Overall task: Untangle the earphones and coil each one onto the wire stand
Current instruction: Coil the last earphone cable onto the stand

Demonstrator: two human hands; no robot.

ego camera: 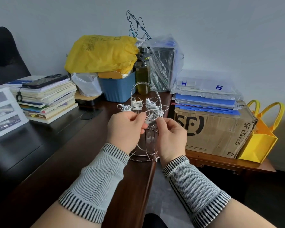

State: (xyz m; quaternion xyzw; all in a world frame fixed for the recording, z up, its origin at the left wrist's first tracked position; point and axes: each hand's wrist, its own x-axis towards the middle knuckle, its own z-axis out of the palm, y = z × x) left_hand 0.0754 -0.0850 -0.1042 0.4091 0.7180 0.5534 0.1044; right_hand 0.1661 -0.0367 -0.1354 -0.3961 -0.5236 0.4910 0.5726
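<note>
Slack is your main risk at this point: your left hand pinches the white earphone cable between thumb and fingertips, and your right hand pinches it just beside, with a loose loop arching between them over the near prong of the wire stand. If either pinch eases, that loop probably springs open and the turns already gathered slide off the prong, so you would have to wind again. The stand sits at the near right edge of the table, its base ring close to the drop; a sideways tug on the cable could tip or drag this light frame toward the floor. Three other coiled earphones hang on the far prongs, touching or nearly touching one another, and a stray loop from the one you hold could catch on them and undo the work of separating them. An earbud seems to dangle inside the frame below your hands, though it is too blurred to be sure; it could snag on the uprights as you wind. The cardboard box stands well to the right and the stack of books to the far left, so neither crowds you. Keep tension even and pull along the prong, not across it.
</note>
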